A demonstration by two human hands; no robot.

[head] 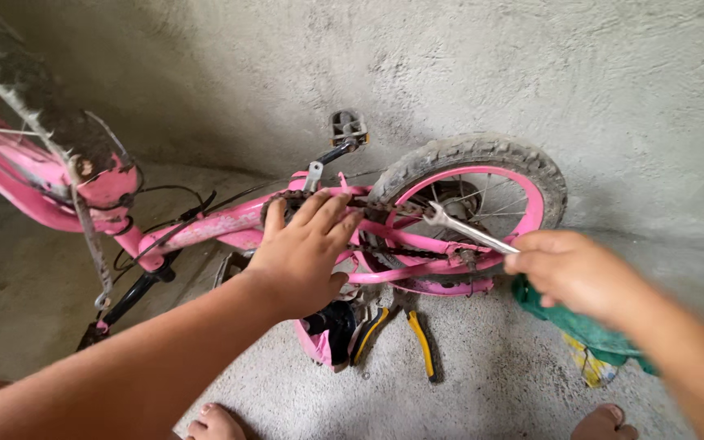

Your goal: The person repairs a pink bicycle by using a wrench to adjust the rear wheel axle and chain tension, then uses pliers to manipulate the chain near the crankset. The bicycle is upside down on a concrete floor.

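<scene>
Two hands of mine are on a small pink bicycle (205, 224) lying upside down on the concrete floor (482, 383), its paint scuffed and dusty. Leftmost, its front wheel (22, 90) rises, tyre caked with dirt. My left hand (303, 253) lies flat and released, fingers spread over the frame at the chainring (287, 204), a pedal (349, 127) sticking up behind. Below lie yellow-handled pliers (401, 326). The rear wheel (482, 187) has a pink rim and grey tyre. My right hand (572, 273) is clenched on a silver wrench (466, 230) aimed at that wheel, above a green cloth (588, 330).
</scene>
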